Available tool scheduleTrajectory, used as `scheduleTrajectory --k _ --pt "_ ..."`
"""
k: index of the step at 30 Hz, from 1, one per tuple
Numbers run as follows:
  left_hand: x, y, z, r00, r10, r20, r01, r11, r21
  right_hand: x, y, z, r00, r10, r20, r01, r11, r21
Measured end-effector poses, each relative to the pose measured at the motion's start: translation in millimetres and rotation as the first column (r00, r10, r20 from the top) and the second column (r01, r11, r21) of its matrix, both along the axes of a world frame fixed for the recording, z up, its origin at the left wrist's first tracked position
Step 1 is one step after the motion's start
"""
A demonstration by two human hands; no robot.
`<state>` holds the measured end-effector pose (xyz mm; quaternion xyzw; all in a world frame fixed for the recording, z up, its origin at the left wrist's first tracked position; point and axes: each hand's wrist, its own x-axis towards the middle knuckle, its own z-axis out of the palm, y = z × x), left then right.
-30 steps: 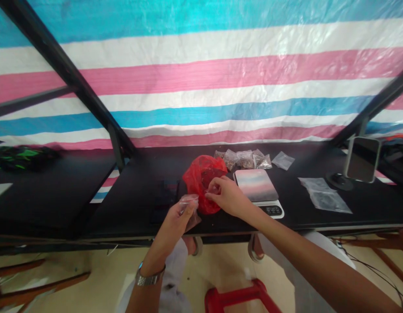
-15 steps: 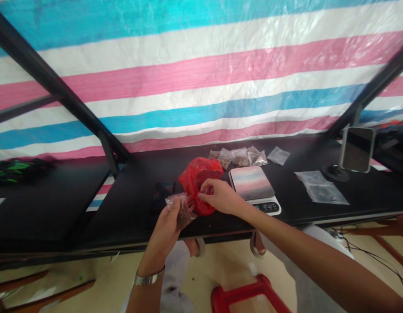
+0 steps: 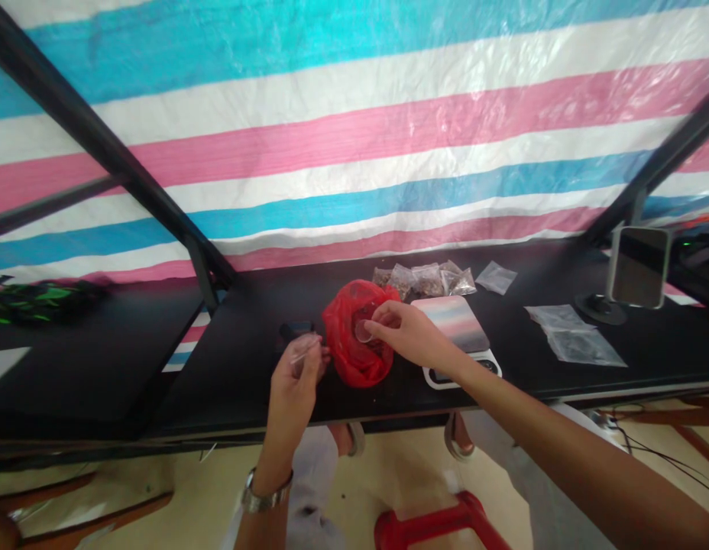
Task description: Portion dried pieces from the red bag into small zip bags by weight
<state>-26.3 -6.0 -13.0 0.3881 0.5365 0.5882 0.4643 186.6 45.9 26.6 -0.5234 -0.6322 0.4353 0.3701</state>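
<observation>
Thin clear plastic strip (image 3: pixel 305 350) is pinched by our left hand (image 3: pixel 294 382) above the black table (image 3: pixel 228 374). Our right hand (image 3: pixel 412 334), fingers bent, grips a small clear plastic piece (image 3: pixel 363 331) against the crumpled red plastic bag (image 3: pixel 354 347), just beside the pastel-topped digital scale (image 3: pixel 449 322).

**Silver watch, pale trousers, bare arms**
A silver link-band watch (image 3: pixel 264 495) circles the left wrist at the bottom of the frame, its face turned out of view. The left forearm (image 3: pixel 267 451) and the right forearm (image 3: pixel 577 451), which crosses the lower right, are bare, as are the left hand (image 3: pixel 291 382) and the right hand (image 3: pixel 415 336). Loose, pale grey trousers (image 3: pixel 312 477) fill the lower centre and reach toward the lower right, softly creased, with a small dark mark near the bottom. Just under the table edge at lower centre, two feet (image 3: pixel 456 437) show, each with a pale rounded band, perhaps a sandal strap, too blurred to tell.
</observation>
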Motion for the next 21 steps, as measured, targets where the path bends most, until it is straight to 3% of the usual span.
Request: scheduleTrajectory --k 3,8,11,17,21 --pt "8 -4 -0.5 0.977 -0.009 -0.211 0.036 0.992 0.125 4 -6 16.1 0.989 0.043 -0.143 -0.027 0.993 0.115" --pt "26 -6 8.3 0.974 -0.042 -0.221 0.074 0.988 0.136 -5 -26 38.6 0.976 0.170 -0.136 -0.106 0.918 0.383" --pt "30 -5 13.7 0.976 -0.068 -0.206 0.096 0.987 0.131 -11 -32 41.1 0.979 0.200 -0.035 -0.156 0.853 0.499" --pt "34 -1 12.5 0.976 -0.149 -0.159 0.174 0.973 0.151 -13 -33 39.5 0.976 0.189 0.109 -0.217 0.787 0.577" --pt "27 3 2.1 0.990 -0.077 -0.114 0.093 0.984 0.150 -6 -27 37.5 0.991 0.063 0.115 -0.124 0.736 0.665"
